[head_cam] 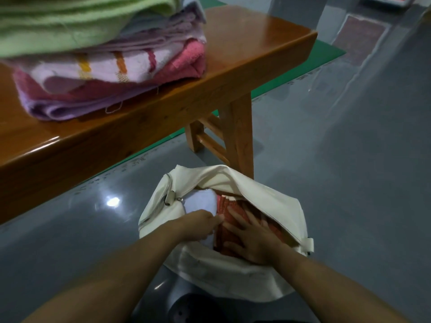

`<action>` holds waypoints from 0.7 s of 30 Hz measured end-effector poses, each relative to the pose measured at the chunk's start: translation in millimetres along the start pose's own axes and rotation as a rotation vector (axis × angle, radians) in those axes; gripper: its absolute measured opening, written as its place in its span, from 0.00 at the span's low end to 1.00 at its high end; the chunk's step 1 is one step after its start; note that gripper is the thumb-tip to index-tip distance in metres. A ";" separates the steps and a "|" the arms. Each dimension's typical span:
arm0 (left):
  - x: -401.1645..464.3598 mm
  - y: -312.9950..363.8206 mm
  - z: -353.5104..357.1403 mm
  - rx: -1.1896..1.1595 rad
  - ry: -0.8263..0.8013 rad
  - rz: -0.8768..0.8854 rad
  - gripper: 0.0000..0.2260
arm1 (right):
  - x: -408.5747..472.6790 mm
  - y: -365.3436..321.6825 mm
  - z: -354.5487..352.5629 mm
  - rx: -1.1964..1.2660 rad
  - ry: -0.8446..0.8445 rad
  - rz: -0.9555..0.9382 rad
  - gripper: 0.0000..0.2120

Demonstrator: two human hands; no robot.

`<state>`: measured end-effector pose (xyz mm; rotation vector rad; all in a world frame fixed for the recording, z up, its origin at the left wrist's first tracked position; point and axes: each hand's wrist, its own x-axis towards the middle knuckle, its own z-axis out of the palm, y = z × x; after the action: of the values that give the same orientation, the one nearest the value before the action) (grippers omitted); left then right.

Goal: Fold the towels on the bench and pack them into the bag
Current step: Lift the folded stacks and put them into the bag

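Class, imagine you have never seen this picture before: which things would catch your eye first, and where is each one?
First, both hands in the open cream bag on the grey floor: the right hand presses flat on a red towel, while the left hand grips a pale towel beside it. Next, the stack of folded towels, green on top, on the wooden bench at upper left.

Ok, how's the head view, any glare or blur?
Head view: dim light; glare spot on the floor left of the bag; sheen along the bench edge; green towel at top left blurred; both hands slightly soft.
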<state>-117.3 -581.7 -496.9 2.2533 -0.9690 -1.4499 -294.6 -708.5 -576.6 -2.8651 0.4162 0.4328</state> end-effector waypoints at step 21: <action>-43.7 -0.1 -5.5 0.217 0.071 0.137 0.23 | -30.5 -23.9 -65.0 0.238 0.283 -0.015 0.28</action>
<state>-124.0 -552.8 -464.4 2.3151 -1.2854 -1.2516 -298.6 -694.9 -502.2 -2.6969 0.4590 -0.0275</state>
